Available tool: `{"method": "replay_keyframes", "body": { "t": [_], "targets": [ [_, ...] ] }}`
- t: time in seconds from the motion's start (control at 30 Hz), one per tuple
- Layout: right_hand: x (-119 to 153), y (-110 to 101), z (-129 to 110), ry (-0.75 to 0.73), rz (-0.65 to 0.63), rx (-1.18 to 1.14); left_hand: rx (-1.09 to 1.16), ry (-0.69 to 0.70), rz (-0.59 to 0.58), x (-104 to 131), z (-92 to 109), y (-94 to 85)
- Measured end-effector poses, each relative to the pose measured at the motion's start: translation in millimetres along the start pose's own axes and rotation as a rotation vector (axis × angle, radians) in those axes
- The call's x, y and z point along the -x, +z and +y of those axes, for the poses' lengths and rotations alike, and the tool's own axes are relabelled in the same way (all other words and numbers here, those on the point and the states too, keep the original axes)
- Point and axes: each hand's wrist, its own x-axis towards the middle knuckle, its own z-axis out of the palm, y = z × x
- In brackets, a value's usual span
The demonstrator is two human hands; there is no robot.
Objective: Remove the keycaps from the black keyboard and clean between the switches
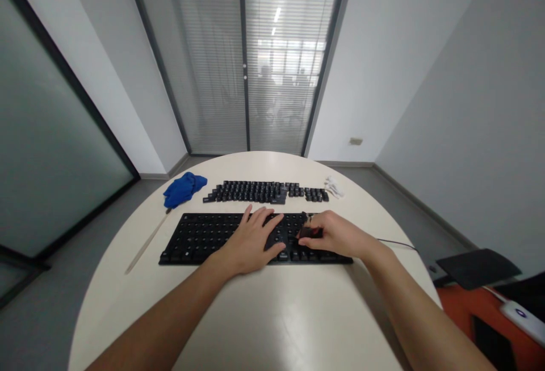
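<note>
A black keyboard [204, 239] with its keycaps taken off over much of its surface lies across the table in front of me. My left hand [254, 239] rests on its middle, fingers spread and thumb stretched to the right. Over the right part of the keyboard, my right hand [330, 231] is closed around a small dark object [307, 229] with a light and a reddish patch; its kind cannot be made out, and my fingers partly cover it. Behind the keyboard, loose black keycaps [251, 191] are laid out in rows in keyboard order.
The round white table [238, 320] also bears a crumpled blue cloth [184, 189], a thin light stick-like tool [147, 243] at left, and a crumpled white tissue [334, 186]. A dark cable [398, 243] runs off rightward. An orange chair [468, 314] stands at the right.
</note>
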Motion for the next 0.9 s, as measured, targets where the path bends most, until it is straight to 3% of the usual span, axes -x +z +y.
{"method": "replay_keyframes", "body": {
  "t": [0.1, 0.3, 0.47, 0.6, 0.7, 0.8, 0.9],
  "targets": [
    [1.5, 0.1, 5.2, 0.079, -0.022, -0.032, 0.019, 0.013, -0.048, 1.3, -2.9, 5.5],
    [2.4, 3.0, 15.1, 0.102, -0.013, -0.140, 0.032, 0.010, -0.053, 1.3, -6.0, 5.7],
    [1.5, 2.8, 24.6, 0.143, -0.025, -0.339, 0.027, 0.016, -0.069, 0.7, -3.8, 3.2],
    [-1.2, 4.5, 29.6, 0.136, 0.007, -0.486, 0.044, 0.014, -0.084, 1.8, -4.6, -0.8],
    [-4.9, 10.6, 30.6, 0.125, 0.073, -0.470, 0.079, 0.025, -0.095, 2.7, -5.6, -3.9],
    [-9.5, 18.7, 28.7, 0.117, 0.167, -0.432, 0.107, 0.034, -0.045, 0.8, -2.9, -3.9],
    [-13.4, 24.9, 23.7, 0.098, 0.214, -0.437, 0.170, 0.028, 0.091, -4.5, 3.2, 0.1]
  ]
}}
